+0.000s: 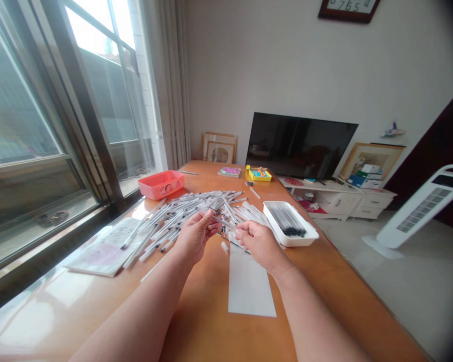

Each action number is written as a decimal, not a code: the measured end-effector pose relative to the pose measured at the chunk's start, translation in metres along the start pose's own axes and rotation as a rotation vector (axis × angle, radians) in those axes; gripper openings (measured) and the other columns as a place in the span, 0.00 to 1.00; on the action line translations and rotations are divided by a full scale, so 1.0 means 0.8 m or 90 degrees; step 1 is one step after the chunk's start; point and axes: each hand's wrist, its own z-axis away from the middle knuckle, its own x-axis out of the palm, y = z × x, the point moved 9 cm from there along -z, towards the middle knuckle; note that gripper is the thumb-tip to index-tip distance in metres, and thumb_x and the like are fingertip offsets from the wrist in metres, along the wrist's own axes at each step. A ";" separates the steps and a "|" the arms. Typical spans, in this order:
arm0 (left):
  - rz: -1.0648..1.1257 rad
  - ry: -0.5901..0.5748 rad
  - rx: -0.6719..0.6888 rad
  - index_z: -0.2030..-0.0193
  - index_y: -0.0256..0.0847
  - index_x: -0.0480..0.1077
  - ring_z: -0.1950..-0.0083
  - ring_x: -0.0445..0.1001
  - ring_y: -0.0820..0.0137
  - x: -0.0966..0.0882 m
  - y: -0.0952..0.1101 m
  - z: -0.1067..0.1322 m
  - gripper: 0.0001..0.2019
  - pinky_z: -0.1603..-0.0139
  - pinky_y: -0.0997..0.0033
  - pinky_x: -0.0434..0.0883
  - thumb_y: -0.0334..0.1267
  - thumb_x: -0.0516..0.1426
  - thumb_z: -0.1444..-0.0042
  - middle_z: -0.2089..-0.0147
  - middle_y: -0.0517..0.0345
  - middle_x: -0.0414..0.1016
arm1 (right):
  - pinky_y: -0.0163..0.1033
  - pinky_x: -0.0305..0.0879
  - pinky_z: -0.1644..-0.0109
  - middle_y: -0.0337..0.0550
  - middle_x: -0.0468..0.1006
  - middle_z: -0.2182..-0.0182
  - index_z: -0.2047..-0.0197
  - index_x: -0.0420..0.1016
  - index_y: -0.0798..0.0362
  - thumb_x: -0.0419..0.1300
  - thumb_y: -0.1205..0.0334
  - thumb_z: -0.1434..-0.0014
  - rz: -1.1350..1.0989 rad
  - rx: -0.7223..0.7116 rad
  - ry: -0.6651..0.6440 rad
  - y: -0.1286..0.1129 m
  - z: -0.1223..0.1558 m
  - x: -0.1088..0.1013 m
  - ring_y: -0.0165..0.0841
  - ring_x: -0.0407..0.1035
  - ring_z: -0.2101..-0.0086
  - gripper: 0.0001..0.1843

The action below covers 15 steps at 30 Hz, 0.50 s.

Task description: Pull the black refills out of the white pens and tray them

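Note:
My left hand is closed, its thumb and fingers pinching a clear-barrelled pen above the table. The pen slants down toward my right hand, whose closed fingertips meet its other end. A thin dark stick, possibly a refill, shows below the right fingers; I cannot tell whether that hand also grips it. Behind both hands spreads a large heap of clear pens with dark tips. A small whitish cap lies just under the hands. A white paper sheet lies below my right hand.
A white tray with dark-tipped pens stands to the right. A red plastic basket is at the back left, near the window. A booklet lies left, partly under pens. Farther back are a yellow box and a colourful book.

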 end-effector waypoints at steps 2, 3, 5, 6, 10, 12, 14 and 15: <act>0.002 0.001 -0.004 0.66 0.37 0.71 0.68 0.78 0.73 0.000 -0.001 -0.001 0.14 0.58 0.72 0.75 0.43 0.68 0.48 0.67 0.54 0.79 | 0.35 0.60 0.70 0.37 0.75 0.72 0.62 0.75 0.54 0.62 0.49 0.43 0.008 -0.004 0.012 -0.002 0.001 -0.004 0.29 0.65 0.73 0.15; 0.000 -0.001 -0.006 0.65 0.37 0.71 0.67 0.78 0.73 0.001 -0.002 -0.001 0.13 0.58 0.72 0.75 0.43 0.68 0.48 0.67 0.54 0.79 | 0.34 0.60 0.70 0.37 0.74 0.73 0.63 0.75 0.54 0.62 0.49 0.43 0.011 -0.007 0.019 -0.003 0.001 -0.006 0.29 0.64 0.73 0.15; -0.010 -0.013 -0.013 0.63 0.37 0.72 0.66 0.79 0.72 0.004 -0.002 0.000 0.13 0.57 0.72 0.75 0.43 0.68 0.47 0.65 0.53 0.79 | 0.34 0.58 0.71 0.36 0.72 0.75 0.64 0.75 0.54 0.62 0.50 0.43 0.023 -0.011 0.036 -0.006 0.001 -0.012 0.28 0.62 0.75 0.14; -0.016 -0.024 -0.016 0.62 0.37 0.73 0.65 0.79 0.71 0.007 -0.003 0.001 0.14 0.57 0.71 0.75 0.44 0.68 0.46 0.65 0.52 0.79 | 0.34 0.57 0.72 0.35 0.72 0.76 0.64 0.75 0.54 0.63 0.50 0.43 0.032 -0.013 0.047 -0.007 0.001 -0.017 0.28 0.61 0.75 0.14; -0.041 -0.057 -0.033 0.56 0.36 0.74 0.60 0.80 0.69 0.014 -0.006 0.003 0.17 0.54 0.70 0.76 0.46 0.67 0.45 0.60 0.47 0.80 | 0.35 0.59 0.70 0.37 0.74 0.74 0.64 0.77 0.54 0.63 0.50 0.43 0.056 -0.037 0.097 -0.012 -0.001 -0.038 0.29 0.63 0.74 0.15; -0.043 -0.060 -0.038 0.54 0.36 0.74 0.59 0.80 0.68 0.015 -0.008 0.003 0.18 0.53 0.70 0.75 0.46 0.67 0.45 0.57 0.45 0.80 | 0.35 0.61 0.68 0.38 0.75 0.73 0.64 0.77 0.54 0.63 0.50 0.43 0.057 -0.043 0.114 -0.014 -0.002 -0.047 0.30 0.65 0.72 0.15; -0.028 -0.041 -0.026 0.53 0.37 0.73 0.58 0.80 0.68 0.011 -0.006 0.000 0.18 0.54 0.69 0.75 0.44 0.68 0.46 0.57 0.45 0.80 | 0.35 0.62 0.67 0.38 0.76 0.73 0.66 0.77 0.54 0.64 0.50 0.44 0.059 -0.035 0.116 -0.013 -0.002 -0.051 0.30 0.65 0.72 0.14; -0.016 -0.024 -0.015 0.53 0.38 0.73 0.59 0.79 0.68 0.007 -0.004 -0.002 0.18 0.55 0.70 0.75 0.42 0.68 0.47 0.58 0.47 0.80 | 0.35 0.62 0.67 0.38 0.76 0.74 0.66 0.76 0.54 0.64 0.51 0.44 0.057 -0.028 0.108 -0.013 -0.002 -0.051 0.30 0.65 0.72 0.14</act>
